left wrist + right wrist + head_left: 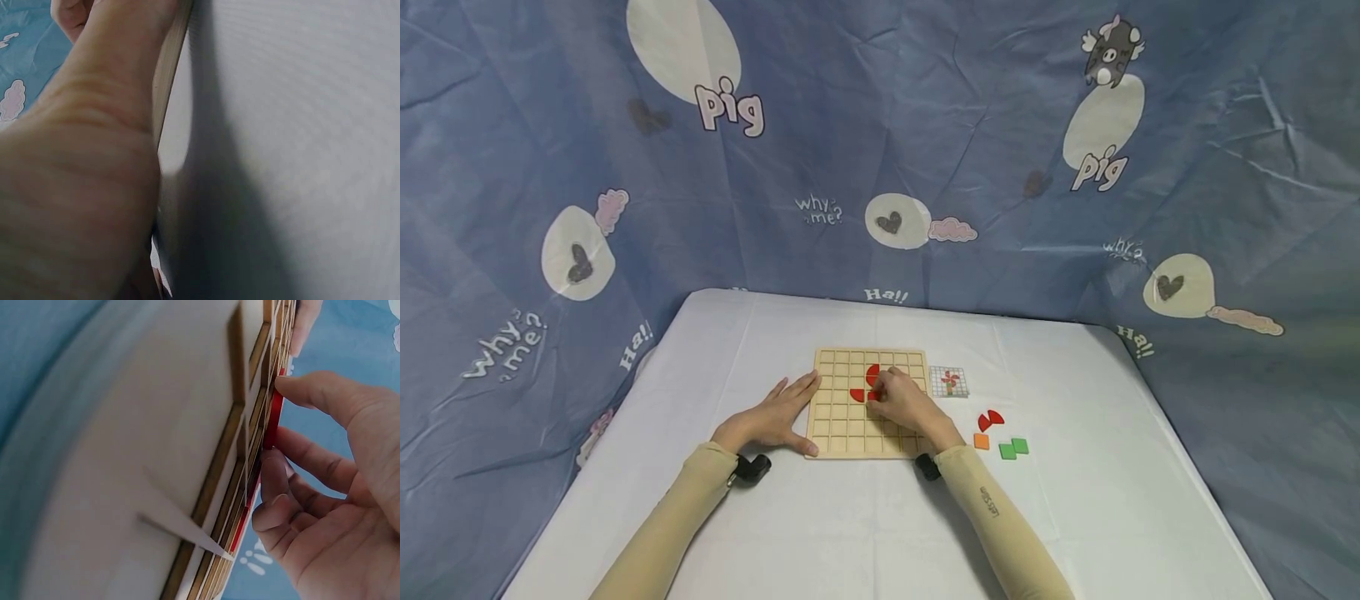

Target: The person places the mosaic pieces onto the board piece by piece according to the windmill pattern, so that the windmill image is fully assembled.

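A wooden grid board [835, 446] lies on the white table. My left hand [777, 414] rests at its left edge, fingers spread and straight, thumb by the near left corner. Over the middle of the board, my right hand [906, 402] pinches a red quarter-circle tile [872, 396] between thumb and fingers. Seen edge-on in the right wrist view, that red tile [275, 417] is right at the grid's surface. Two more red pieces sit on the board: a red tile [857, 395] to the left and red tiling [872, 374] just beyond, partly hidden by my fingers.
Right of the board lies a pattern card [950, 382] with a red flower on a grid. Nearer are two loose red tiles [995, 417], an orange square [981, 441] and two green squares [1019, 446]. A blue printed curtain [820, 150] hangs behind the table.
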`<state>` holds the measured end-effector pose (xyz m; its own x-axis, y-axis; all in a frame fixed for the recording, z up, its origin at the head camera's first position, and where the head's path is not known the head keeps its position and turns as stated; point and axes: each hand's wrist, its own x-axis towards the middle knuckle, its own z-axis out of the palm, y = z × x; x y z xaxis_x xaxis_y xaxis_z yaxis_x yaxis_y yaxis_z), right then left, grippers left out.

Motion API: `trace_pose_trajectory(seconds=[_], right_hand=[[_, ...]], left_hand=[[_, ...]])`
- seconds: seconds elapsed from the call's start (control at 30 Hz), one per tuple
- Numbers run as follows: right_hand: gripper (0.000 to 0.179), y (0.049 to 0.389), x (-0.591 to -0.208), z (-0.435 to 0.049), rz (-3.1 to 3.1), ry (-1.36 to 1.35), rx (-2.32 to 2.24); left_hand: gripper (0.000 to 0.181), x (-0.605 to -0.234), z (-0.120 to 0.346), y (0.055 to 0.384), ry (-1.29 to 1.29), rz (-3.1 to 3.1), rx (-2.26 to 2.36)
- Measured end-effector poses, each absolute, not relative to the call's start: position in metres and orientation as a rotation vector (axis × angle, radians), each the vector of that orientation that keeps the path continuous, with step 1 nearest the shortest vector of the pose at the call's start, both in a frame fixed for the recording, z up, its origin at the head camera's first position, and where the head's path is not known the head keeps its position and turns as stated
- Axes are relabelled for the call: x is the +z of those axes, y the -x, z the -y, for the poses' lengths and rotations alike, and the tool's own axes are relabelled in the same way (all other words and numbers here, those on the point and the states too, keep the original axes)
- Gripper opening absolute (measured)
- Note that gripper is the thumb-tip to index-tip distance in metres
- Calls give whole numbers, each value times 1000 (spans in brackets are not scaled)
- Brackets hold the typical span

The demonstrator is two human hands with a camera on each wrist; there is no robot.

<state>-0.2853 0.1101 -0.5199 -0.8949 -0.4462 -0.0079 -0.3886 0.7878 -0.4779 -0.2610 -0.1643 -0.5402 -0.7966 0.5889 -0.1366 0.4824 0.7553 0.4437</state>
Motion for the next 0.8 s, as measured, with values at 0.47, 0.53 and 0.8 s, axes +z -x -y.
trace_pose_trajectory(seconds=[0.47,0.53,0.8], right_hand=[[28,288,-521,-110,-2856,679,-739],[28,289,-522,-110,-2862,684,-735],[29,289,-522,-110,-2868,684,-756]], left_hand=[[132,-538,164,260,-837,-2684,578],[132,-537,164,260,-840,-2686,581],[132,-536,163,260,-845,-2687,591]])
